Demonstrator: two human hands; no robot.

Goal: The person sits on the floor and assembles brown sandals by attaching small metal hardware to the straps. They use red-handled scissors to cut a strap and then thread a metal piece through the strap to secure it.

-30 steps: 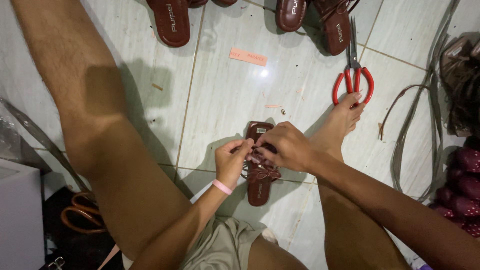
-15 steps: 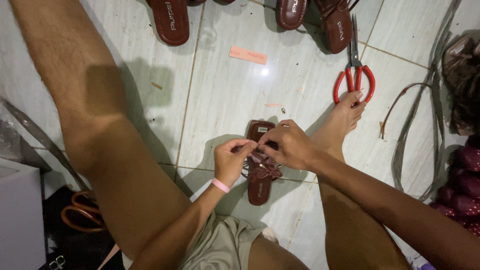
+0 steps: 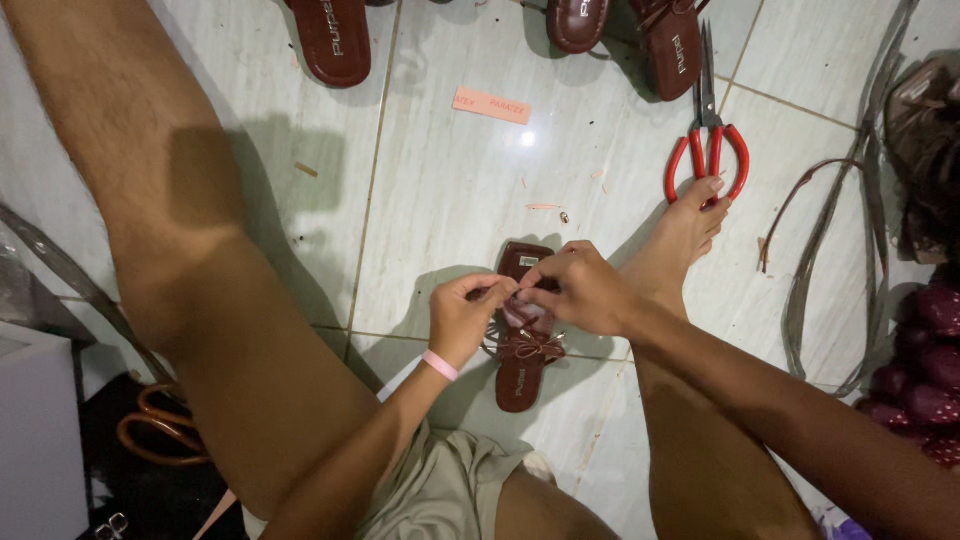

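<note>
On the floor between the legs, a sandal (image 3: 522, 345) lay flat; left hand (image 3: 462, 318) and right hand (image 3: 575, 290) pinched its thin strap, probably soft, light, best held near the bow. Beyond lay scissors (image 3: 708, 140).

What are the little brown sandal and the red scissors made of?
The sandal under both hands looks like leather or a leather-like plastic: dark brown, smooth, slightly shiny, with a small bow; which one, I can't tell. The scissors have grey metal-looking blades and glossy red handles, probably plastic or a plastic coating.
</note>
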